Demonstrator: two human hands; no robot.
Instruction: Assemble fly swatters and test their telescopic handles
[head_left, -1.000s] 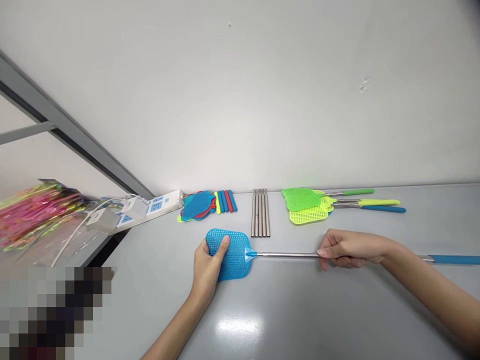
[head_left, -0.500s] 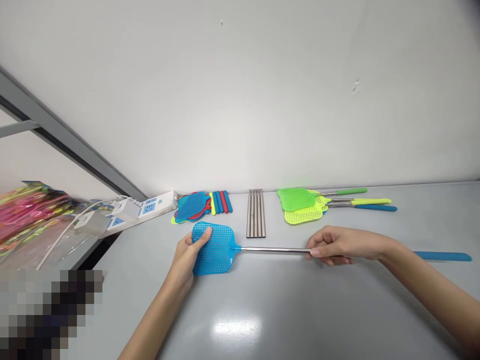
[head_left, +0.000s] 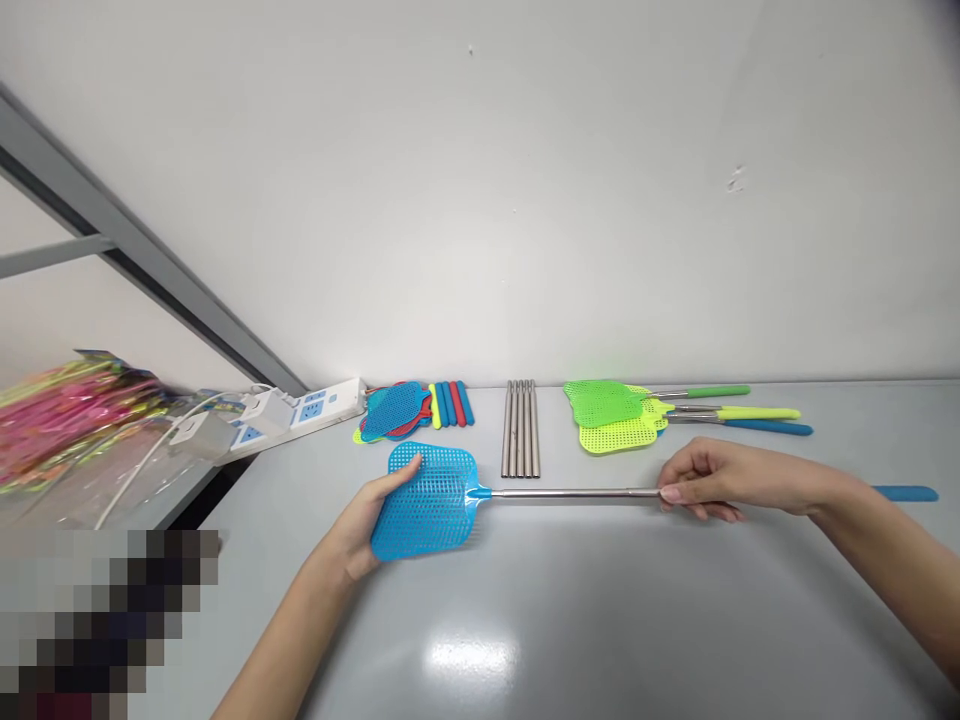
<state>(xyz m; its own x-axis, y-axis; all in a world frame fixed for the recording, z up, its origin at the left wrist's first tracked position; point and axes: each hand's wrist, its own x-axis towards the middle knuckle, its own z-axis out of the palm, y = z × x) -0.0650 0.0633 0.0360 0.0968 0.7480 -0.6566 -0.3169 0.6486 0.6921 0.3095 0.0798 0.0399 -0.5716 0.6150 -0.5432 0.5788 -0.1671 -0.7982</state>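
Note:
A blue fly swatter (head_left: 431,505) with a perforated head lies level above the grey table. My left hand (head_left: 367,515) holds the head by its left edge, thumb on top. My right hand (head_left: 701,482) pinches the metal rod (head_left: 577,493) at a joint, fingers curled round it. The blue grip (head_left: 907,493) shows beyond my right wrist; the part between is hidden behind my hand and forearm. Several bare metal rods (head_left: 520,430) lie side by side behind the swatter.
Loose swatter heads (head_left: 394,410) and several coloured grips (head_left: 452,404) lie at the back left, beside a white power strip (head_left: 334,402) with plugs. Swatters with handles (head_left: 619,435) lie back right. Bagged colourful items (head_left: 82,420) are far left; a wall stands behind.
My right hand has moved right along with the rod's joint, and more metal rod shows between it and the blue head. The view has shifted slightly.

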